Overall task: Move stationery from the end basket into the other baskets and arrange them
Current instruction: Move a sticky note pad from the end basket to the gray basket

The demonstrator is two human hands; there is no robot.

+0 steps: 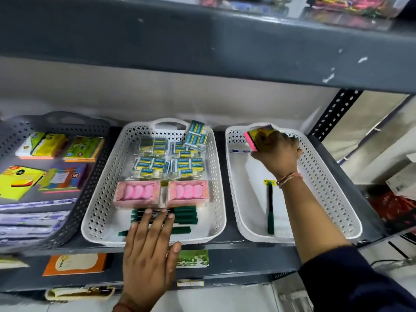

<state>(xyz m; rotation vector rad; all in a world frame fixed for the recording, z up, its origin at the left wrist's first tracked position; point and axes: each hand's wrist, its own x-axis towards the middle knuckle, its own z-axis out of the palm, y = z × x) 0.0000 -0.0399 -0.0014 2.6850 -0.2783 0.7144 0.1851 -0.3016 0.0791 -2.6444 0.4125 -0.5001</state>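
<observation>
Three baskets stand on a grey shelf. My right hand point(278, 154) grips a pink and yellow sticky-note pad point(254, 137) at the far end of the right white basket point(324, 176). One green pen point(270, 208) and a flat white packet point(239, 151) lie in that basket. My left hand point(149, 246) rests flat, fingers spread, on several green pens point(184, 215) at the near end of the middle white basket point(216, 199). That basket also holds eraser packs point(171, 161) and two pink eraser boxes point(137, 192). The grey basket point(90, 176) on the left holds sticky-note pads point(42, 145).
A grey upper shelf point(202, 46) overhangs the baskets. A perforated metal upright point(333, 113) stands right of the end basket. Labels and an orange card point(74, 264) stick to the shelf's front edge. Boxes and red items point(391, 203) lie beyond the right side.
</observation>
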